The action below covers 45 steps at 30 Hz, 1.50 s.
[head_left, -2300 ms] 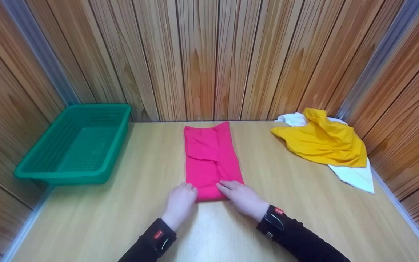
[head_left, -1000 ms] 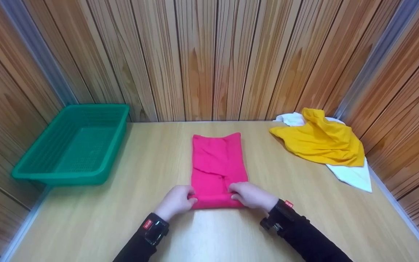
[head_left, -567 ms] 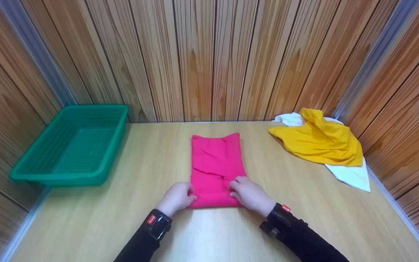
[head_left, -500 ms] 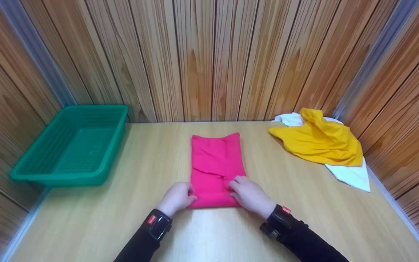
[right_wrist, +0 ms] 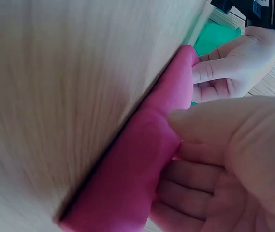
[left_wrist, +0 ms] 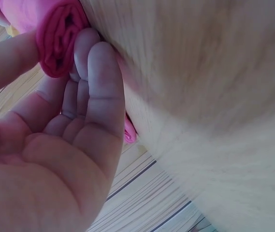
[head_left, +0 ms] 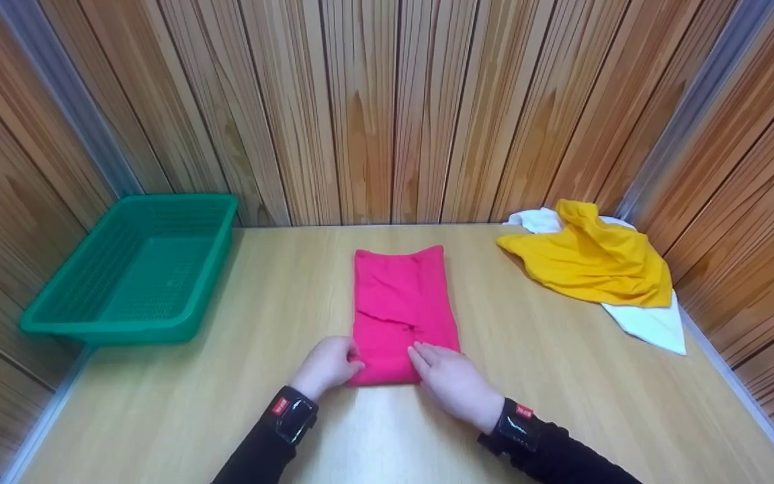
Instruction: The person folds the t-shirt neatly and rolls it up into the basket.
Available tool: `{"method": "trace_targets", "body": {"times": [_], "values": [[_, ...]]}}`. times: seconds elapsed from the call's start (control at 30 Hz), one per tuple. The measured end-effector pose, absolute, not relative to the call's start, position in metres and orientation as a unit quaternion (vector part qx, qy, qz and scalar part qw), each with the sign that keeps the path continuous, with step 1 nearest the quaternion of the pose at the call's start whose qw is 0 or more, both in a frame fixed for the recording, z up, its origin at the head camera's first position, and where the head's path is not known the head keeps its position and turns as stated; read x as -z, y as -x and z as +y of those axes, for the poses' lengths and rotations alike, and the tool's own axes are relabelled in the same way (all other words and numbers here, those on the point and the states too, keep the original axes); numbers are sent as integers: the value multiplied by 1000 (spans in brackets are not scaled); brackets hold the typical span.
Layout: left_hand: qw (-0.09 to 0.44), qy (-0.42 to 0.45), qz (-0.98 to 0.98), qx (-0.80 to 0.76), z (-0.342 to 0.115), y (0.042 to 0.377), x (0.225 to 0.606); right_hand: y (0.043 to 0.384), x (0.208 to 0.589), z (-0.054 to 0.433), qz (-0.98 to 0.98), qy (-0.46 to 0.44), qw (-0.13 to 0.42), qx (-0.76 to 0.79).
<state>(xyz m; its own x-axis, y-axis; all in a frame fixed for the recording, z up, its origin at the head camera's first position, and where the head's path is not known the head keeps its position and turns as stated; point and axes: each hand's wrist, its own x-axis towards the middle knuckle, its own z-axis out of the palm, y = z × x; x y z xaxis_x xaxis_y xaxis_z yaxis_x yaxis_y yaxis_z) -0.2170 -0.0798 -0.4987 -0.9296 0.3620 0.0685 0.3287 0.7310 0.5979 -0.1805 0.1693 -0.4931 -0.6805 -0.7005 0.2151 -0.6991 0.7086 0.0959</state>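
Observation:
A pink folded cloth (head_left: 394, 296) lies flat on the table, its near edge turned into a thick roll. At the roll's left end my left hand (head_left: 325, 366) grips it between thumb and fingers. The left wrist view shows the spiral layers of the rolled cloth (left_wrist: 60, 41) between that thumb and fingers (left_wrist: 103, 82). My right hand (head_left: 457, 383) lies on the roll right of its middle, fingers fairly straight. In the right wrist view its thumb touches the near side of the roll, while its fingertips are hidden behind the cloth (right_wrist: 142, 150).
A green plastic basket (head_left: 189, 323) stands at the left by the back wall. At the back right, a crumpled yellow cloth (head_left: 602, 269) lies over a white cloth (head_left: 652, 329). Wood-panelled walls (head_left: 373, 107) enclose the table (head_left: 279, 289) at the back and sides.
The cloth has been drawn nearer and its front edge rolled up. Just now my right hand has slid left from the roll's right end and straightened its fingers; the left hand stays.

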Motion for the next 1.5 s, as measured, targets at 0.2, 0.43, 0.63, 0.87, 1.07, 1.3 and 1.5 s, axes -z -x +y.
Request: {"method": "trace_targets", "body": {"times": [0.2, 0.43, 0.63, 0.87, 1.07, 1.3, 1.5], "values": [[12, -188, 931, -313, -81, 213, 500, 185, 498, 168, -911, -388, 138, 29], [-110, -263, 936, -205, -83, 204, 503, 188, 504, 170, -905, -398, 147, 15], [-187, -345, 911, -126, -86, 201, 505, 189, 504, 172, -911, -392, 129, -3], [-183, -377, 904, -79, -84, 203, 508, 192, 504, 171, -922, -370, 107, -29], [-172, -369, 908, -99, -82, 206, 507, 197, 504, 171, -925, -362, 115, -3], [-146, -365, 906, -159, -85, 208, 508, 201, 503, 175, -914, -380, 141, 20], [-102, -361, 902, -213, -87, 206, 506, 203, 500, 184, -915, -382, 117, -56]]}}
